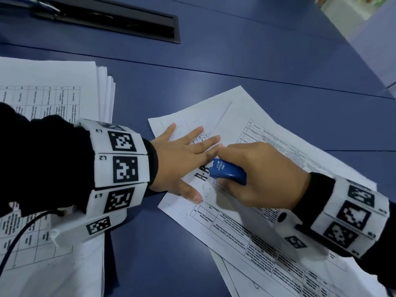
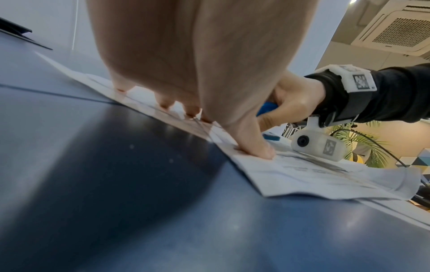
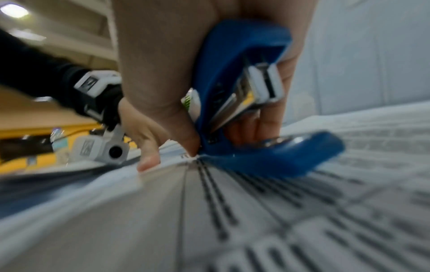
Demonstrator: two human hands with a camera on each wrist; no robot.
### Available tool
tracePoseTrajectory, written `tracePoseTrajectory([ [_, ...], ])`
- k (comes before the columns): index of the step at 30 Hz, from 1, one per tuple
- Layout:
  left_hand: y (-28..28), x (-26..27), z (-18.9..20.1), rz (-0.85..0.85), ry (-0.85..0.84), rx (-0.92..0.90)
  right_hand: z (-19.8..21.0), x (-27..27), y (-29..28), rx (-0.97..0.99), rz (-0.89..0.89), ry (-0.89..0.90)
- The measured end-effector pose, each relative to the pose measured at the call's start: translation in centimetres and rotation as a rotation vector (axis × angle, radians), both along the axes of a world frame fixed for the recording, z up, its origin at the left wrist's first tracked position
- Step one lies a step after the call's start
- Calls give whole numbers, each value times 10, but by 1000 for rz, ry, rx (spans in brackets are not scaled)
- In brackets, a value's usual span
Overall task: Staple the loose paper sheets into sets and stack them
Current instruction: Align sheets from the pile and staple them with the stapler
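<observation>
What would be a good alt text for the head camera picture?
A left hand presses flat on printed sheets on a blue table, while the right hand grips a blue stapler beside it. A paper stack lies at the left.

Blue table (image 1: pixel 257 61), black slot (image 1: pixel 120 24), perhaps a potted plant (image 2: pixel 356 141).

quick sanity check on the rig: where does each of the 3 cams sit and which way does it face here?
Head: above, looking down at the blue table; shows left hand flat on the loose sheets, right hand gripping the stapler, both sleeves.
Left wrist: low, under the palm, looking along the fingers toward the right hand.
Right wrist: low, looking along the open stapler toward the left hand.
Shared: each wrist view shows the other wrist's camera.
</observation>
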State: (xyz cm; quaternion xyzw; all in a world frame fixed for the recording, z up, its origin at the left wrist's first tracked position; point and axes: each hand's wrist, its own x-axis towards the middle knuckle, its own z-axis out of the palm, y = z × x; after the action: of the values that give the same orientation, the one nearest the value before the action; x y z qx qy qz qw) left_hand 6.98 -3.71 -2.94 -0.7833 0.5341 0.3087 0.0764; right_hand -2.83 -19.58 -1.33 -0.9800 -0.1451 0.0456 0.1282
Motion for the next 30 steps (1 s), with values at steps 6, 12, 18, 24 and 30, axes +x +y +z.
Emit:
tracePoseTrajectory([
  [6, 0, 0, -1, -9, -28, 12, -2, 7, -1, 41, -155, 102],
  [12, 0, 0, -1, -14, -36, 15, -4, 6, 3, 104, -252, 109],
  [18, 0, 0, 0, -14, -27, 12, -2, 1, 9, -3, -144, 59],
  [24, 0, 0, 0, -5, -15, 3, -1, 1, 11, -119, -69, 59],
  [30, 0, -1, 0, 10, -3, -11, 0, -2, 13, -143, -20, 0],
])
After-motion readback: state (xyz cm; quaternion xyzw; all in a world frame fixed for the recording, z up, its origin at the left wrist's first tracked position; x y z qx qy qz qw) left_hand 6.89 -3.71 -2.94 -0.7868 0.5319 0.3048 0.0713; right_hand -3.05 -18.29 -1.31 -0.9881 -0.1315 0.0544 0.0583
